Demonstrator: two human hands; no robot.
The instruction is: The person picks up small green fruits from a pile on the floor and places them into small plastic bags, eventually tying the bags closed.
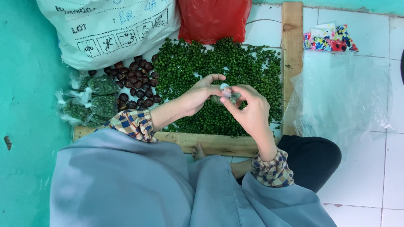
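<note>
Fingertips of both the left hand (198, 97) and the right hand (248, 110) pinch a small clear plastic bag (227, 95) of green berries, fingers curled close, held above the heap of loose small green berries (219, 67) inside the wooden frame (292, 50). A loose pinch on that slippery film could let the mouth gape and spill berries back onto the heap, beside the dark brown nuts (136, 82).

Green peppercorns (235, 63), dark brown chestnuts (136, 82), red bag (212, 19), white printed sack (109, 29), turquoise wall (25, 84), plaid cuffs (132, 122), grey-blue garment (126, 180), floral cloth (330, 38).
</note>
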